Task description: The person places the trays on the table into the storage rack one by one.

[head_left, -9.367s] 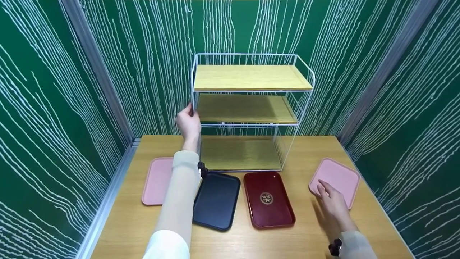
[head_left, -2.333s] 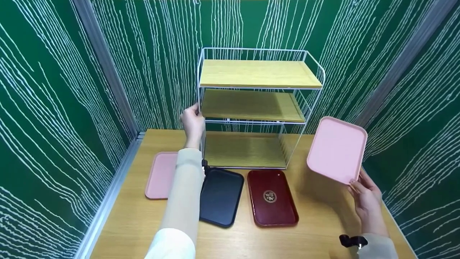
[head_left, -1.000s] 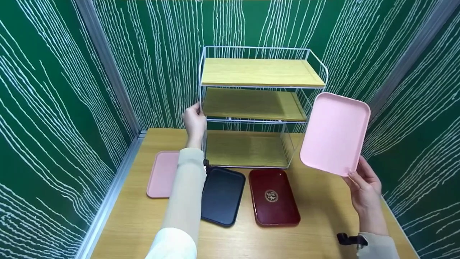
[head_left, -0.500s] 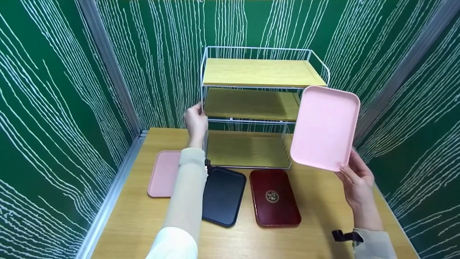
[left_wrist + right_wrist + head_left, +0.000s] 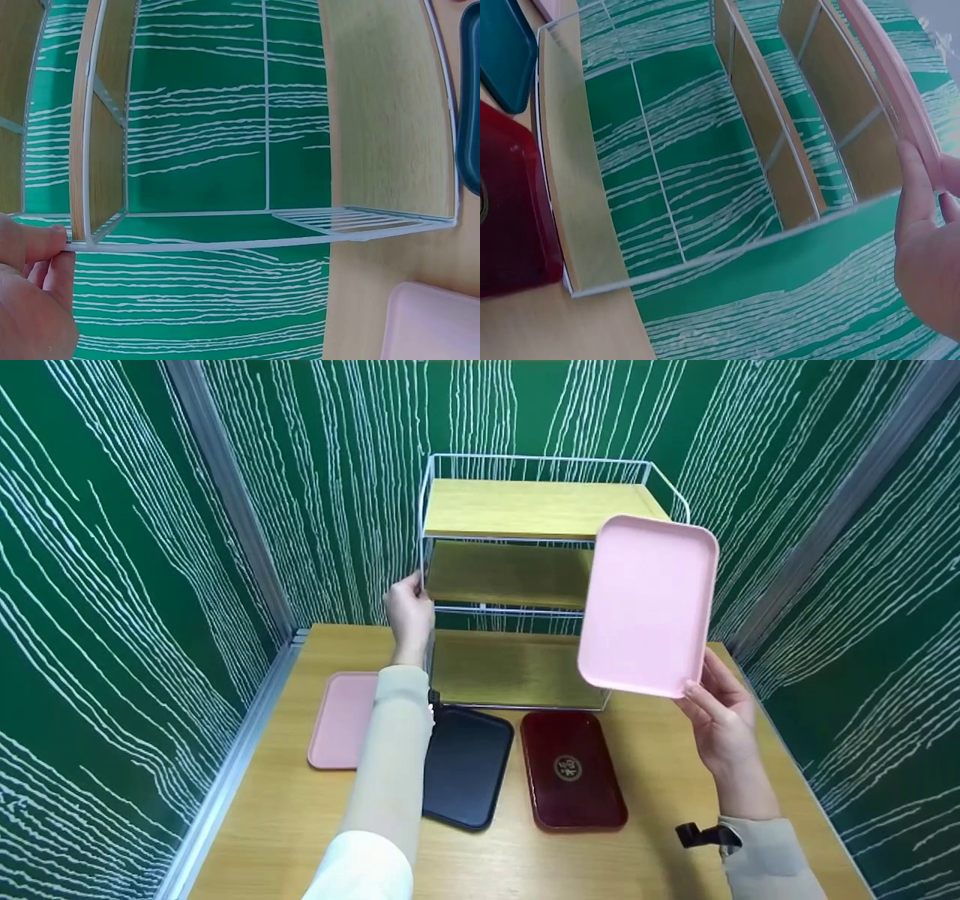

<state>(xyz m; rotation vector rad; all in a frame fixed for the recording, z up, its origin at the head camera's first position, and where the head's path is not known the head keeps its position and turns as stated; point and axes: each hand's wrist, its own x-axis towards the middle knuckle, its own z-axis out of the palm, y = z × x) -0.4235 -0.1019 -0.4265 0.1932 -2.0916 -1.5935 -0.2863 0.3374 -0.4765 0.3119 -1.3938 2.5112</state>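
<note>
A pink tray [image 5: 649,606] is raised and tilted up in front of the right part of a white wire rack [image 5: 540,506] with wooden shelves. My right hand [image 5: 724,727] grips it by its lower right corner, thumb on the front face. In the right wrist view the tray [image 5: 900,90] shows edge-on beside the top shelf. My left hand [image 5: 410,613] pinches the rack's left upright at about middle-shelf height. The left wrist view shows that hand [image 5: 34,289] with thumb and fingers on the wire frame. The rack's shelves hold nothing visible; the tray hides their right ends.
On the wooden table [image 5: 540,866] before the rack lie a dark tray [image 5: 465,769] and a dark red tray [image 5: 574,780] with a round emblem. Another pink tray [image 5: 339,724] lies at left, partly behind my left forearm. Green walls with white streaks [image 5: 360,495] enclose the table.
My right hand has picked up the right-hand pink tray from the table, raised it and carried it leftward to the rack. My left hand has stayed on the rack's upright.
</note>
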